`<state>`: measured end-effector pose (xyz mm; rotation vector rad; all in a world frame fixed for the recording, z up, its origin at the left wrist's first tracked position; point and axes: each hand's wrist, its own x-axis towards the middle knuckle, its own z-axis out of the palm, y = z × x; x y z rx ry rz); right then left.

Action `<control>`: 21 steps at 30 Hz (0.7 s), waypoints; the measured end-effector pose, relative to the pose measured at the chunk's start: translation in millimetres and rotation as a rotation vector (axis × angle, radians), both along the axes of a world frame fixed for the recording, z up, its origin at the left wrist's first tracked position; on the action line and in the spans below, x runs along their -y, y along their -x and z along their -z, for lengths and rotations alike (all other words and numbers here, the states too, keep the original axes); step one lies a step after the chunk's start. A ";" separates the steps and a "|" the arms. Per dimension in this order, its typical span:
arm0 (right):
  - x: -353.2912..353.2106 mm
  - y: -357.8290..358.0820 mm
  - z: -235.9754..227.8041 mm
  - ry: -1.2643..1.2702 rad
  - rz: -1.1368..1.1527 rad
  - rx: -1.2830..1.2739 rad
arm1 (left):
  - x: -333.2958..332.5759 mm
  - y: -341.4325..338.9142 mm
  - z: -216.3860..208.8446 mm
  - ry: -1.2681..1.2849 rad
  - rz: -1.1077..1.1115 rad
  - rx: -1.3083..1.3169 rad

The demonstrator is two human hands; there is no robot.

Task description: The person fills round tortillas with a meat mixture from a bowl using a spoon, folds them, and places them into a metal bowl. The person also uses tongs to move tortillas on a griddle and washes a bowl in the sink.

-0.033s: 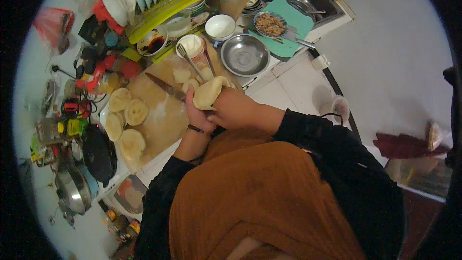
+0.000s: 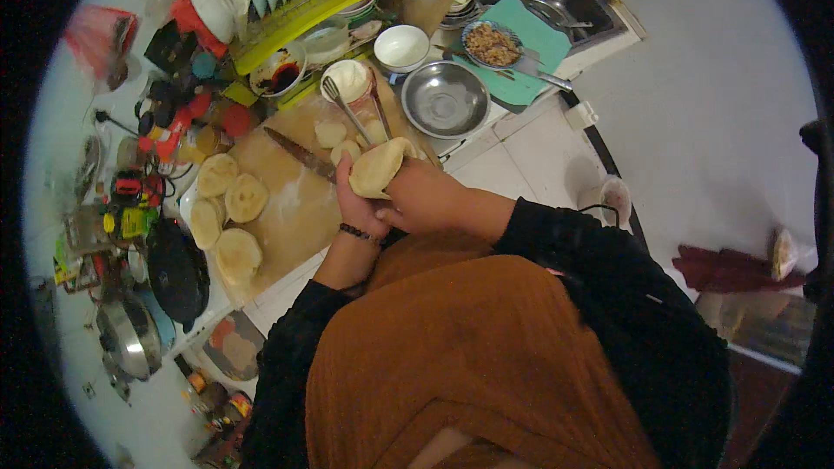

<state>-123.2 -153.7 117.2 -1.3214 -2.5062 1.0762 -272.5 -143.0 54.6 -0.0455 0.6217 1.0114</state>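
from my end i find the dough round raised in front of the body, over the near edge of the tan board. it is curled, with its open side toward the upper right, and it sits between the two hands. the left hand has its thumb up along the dough's left side, and its grip is closed around the lower left of it. the right hand presses against the dough from the right; its fingers are mostly hidden there, so i cannot tell how far that grip is closed.

just beyond the left thumb i see the near end of a long dark blade, lying slantwise on the board. two small dough pieces lie past the hands, and a cluster of flat discs rests by the board's left edge, well apart from the grip.

for room, i have a floured bare stretch of board between discs and hands. ahead it is tight: a fork-like utensil leans from a bowl, and a metal bowl stands near the worktop edge. right of that edge i see open tiled floor; a brown apron bounds the near side.
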 end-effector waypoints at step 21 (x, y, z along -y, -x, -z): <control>-129.4 -215.0 22.5 0.083 -0.676 0.092 | -43.2 -220.3 24.4 0.102 -0.393 -0.142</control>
